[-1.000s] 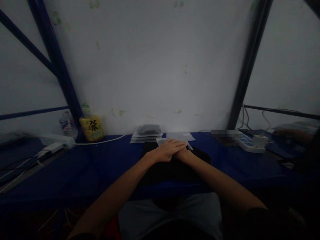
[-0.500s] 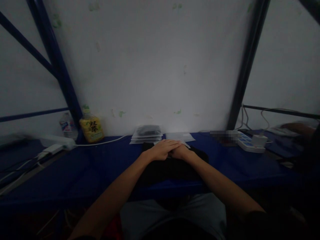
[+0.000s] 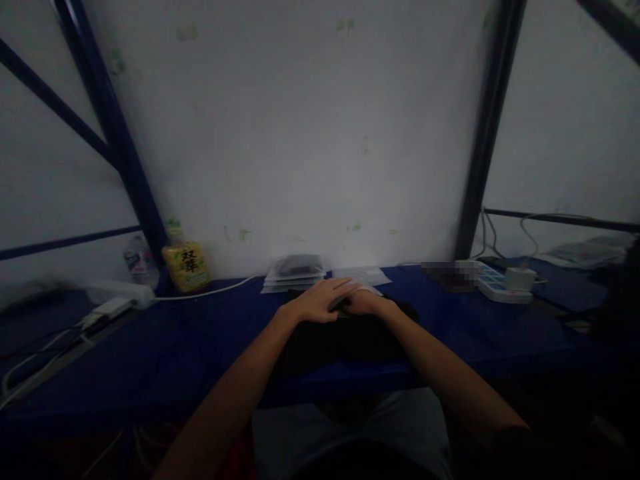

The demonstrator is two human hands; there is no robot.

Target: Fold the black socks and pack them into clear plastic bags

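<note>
A dark, soft-looking black cloth bundle (image 3: 345,343) lies at the front of the blue table, its details lost in shadow. My left hand (image 3: 320,299) rests on its top with the fingers stretched to the right. Meeting it there is my right hand (image 3: 367,301), whose fingers are largely hidden by the left. A small dark gap or object shows between the two hands; I cannot tell which. Just behind them are a stack of clear plastic packets (image 3: 295,272) with dark contents and a flat pale packet (image 3: 363,275).
On the blue table (image 3: 190,347) stand a yellow-labelled bottle (image 3: 187,265) and a clear bottle (image 3: 140,261) at left. Power strips lie at left (image 3: 120,292) and right (image 3: 500,283), with cables trailing. Metal posts (image 3: 107,127) rise before the white wall.
My left hand's fingers have lifted and spread a little, showing a dark spot between the hands. Another person's hand at far right has left the view. The camera has shifted slightly.
</note>
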